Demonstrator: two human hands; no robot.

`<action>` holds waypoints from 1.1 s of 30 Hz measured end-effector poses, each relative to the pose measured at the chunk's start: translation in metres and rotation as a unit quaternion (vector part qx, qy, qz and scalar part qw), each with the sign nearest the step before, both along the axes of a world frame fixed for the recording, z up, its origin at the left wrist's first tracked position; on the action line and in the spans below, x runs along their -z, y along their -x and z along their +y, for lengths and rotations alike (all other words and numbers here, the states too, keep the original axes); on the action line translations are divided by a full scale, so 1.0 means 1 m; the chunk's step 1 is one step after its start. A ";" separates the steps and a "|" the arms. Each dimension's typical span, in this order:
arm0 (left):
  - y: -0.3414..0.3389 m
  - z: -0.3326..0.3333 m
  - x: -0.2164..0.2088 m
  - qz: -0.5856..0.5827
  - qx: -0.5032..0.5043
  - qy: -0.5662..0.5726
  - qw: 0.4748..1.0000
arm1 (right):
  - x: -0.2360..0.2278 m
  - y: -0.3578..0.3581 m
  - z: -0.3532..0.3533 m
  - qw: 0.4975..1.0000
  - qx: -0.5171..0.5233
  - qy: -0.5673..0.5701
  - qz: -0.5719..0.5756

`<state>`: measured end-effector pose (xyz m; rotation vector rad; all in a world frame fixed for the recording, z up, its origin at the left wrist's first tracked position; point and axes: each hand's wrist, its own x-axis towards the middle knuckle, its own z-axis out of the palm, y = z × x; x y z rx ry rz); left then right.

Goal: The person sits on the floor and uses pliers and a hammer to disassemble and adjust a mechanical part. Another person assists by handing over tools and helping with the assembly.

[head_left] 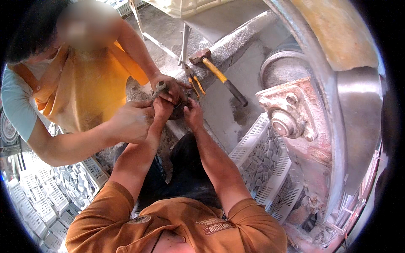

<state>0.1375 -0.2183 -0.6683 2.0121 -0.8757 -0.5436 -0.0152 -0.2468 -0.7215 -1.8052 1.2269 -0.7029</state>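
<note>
Fingers of the left hand (163, 108) and right hand (193, 114) curl at a dark metal part (178, 112) between them, whether clamped I cannot tell, and it seems rigid, fairly heavy, best held by opposite edges.

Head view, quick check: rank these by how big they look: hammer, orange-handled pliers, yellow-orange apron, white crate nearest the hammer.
Largest to smallest:
1. Yellow-orange apron
2. White crate, partly hidden
3. Hammer
4. Orange-handled pliers
</note>
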 end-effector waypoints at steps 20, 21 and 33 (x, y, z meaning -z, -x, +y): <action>0.010 0.000 0.012 0.013 0.014 -0.019 1.000 | -0.017 0.017 -0.004 0.994 0.018 -0.080 0.067; 0.003 0.002 0.013 0.011 0.009 -0.024 1.000 | -0.021 0.012 -0.004 0.995 0.011 -0.076 0.063; -0.005 0.001 0.023 0.003 -0.003 -0.023 1.000 | -0.028 0.004 -0.005 0.993 0.020 -0.102 0.064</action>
